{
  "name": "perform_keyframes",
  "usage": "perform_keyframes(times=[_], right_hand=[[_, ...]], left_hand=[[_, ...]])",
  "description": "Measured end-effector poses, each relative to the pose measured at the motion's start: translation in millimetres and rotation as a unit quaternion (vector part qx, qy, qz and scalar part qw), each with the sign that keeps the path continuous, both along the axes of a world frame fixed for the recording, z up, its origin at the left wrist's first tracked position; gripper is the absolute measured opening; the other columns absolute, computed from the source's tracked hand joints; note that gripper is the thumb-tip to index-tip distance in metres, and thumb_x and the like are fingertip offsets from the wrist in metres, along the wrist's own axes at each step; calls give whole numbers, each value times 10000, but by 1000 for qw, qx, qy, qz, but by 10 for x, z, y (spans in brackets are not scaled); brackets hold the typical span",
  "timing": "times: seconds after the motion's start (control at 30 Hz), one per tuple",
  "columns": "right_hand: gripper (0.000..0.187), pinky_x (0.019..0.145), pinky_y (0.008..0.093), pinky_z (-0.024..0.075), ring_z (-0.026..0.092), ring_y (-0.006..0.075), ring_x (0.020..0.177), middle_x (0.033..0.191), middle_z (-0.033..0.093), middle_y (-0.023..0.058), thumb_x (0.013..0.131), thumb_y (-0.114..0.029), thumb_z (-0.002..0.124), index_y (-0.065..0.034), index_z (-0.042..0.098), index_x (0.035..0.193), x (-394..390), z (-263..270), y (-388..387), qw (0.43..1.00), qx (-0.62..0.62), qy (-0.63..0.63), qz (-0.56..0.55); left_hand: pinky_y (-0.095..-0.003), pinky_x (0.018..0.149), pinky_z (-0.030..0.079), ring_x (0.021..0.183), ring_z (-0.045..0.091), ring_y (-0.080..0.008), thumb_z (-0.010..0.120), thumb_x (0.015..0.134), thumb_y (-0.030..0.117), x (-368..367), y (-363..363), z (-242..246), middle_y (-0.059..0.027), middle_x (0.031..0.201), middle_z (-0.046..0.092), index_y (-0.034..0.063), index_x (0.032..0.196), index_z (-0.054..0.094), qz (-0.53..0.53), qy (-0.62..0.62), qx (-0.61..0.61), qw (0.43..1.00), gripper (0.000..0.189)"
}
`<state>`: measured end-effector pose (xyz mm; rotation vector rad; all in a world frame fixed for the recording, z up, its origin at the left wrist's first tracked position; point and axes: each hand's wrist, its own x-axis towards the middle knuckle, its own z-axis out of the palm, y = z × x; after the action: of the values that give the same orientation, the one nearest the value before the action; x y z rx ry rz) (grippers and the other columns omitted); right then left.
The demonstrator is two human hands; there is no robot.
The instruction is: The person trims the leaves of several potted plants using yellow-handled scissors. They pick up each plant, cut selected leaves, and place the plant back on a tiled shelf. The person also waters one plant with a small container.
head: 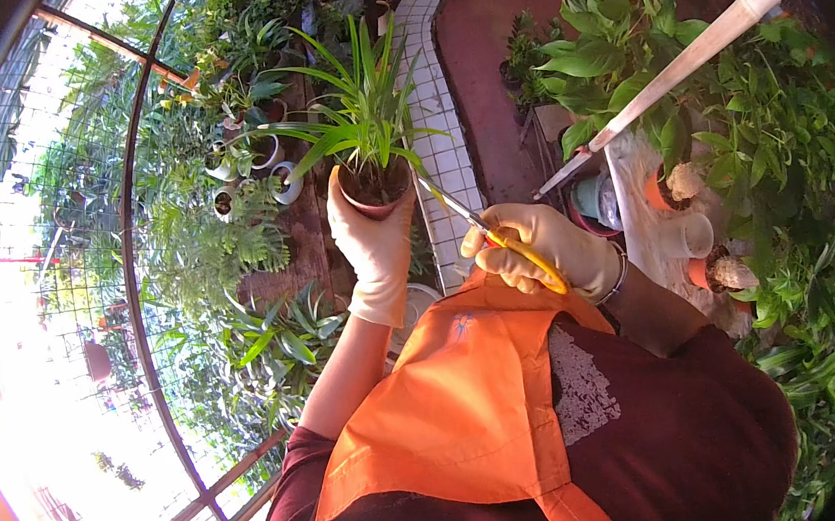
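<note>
My left hand, in a pale glove, grips a small brown pot from below and the side. Long, narrow green leaves of a potted plant arch out of it over dark soil. In my gloved right hand is a pair of scissors with yellow-orange handles. Their blades point up and left, with the tips beside the pot's right rim, close to a drooping leaf. Whether the blades touch that leaf, I cannot tell. An orange apron covers my front below both hands.
A pale pole slants across the upper right. Behind it stands a white-covered table with orange pots and leafy plants. White tile edging curves ahead. At left are wire mesh and several white pots.
</note>
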<state>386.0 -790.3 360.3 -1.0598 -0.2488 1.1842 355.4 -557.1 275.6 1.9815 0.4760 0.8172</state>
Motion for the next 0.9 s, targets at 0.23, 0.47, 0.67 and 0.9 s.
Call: perform_keyframes(times=[0.23,0.47,0.67,0.9], right_hand=[[312,506,179,395,485,18,575,768,558,-40,919,-287,742,-88,593,1108,12,-87,-145,999,3,3,-41],[453,709,320,485,566,158,737,814,553,27,988,-381,633,-38,471,1236,-176,-153,-19,966,-29,-254,-42],[401,730,285,490,551,96,762,857,568,26,1029,-329,562,-32,476,1283,-312,-62,245,941,-71,-328,-48],[342,681,276,475,546,96,711,802,573,40,1055,-314,506,-32,487,1249,-301,74,378,968,-63,-237,-59]], left_hand=[[-399,1013,474,1138,611,-321,935,605,153,42,97,-5,-198,1244,608,-22,1364,484,15,-33,-13,999,899],[-407,1042,447,1171,584,-322,934,610,144,103,73,9,-193,1258,592,-10,1367,485,32,-86,-24,995,893],[-449,1047,425,1183,560,-376,927,618,168,97,-3,88,-199,1278,579,13,1379,482,81,-73,94,990,896],[-461,1041,426,1193,550,-389,926,627,201,72,-2,95,-207,1287,570,2,1384,477,89,-76,117,986,903]])
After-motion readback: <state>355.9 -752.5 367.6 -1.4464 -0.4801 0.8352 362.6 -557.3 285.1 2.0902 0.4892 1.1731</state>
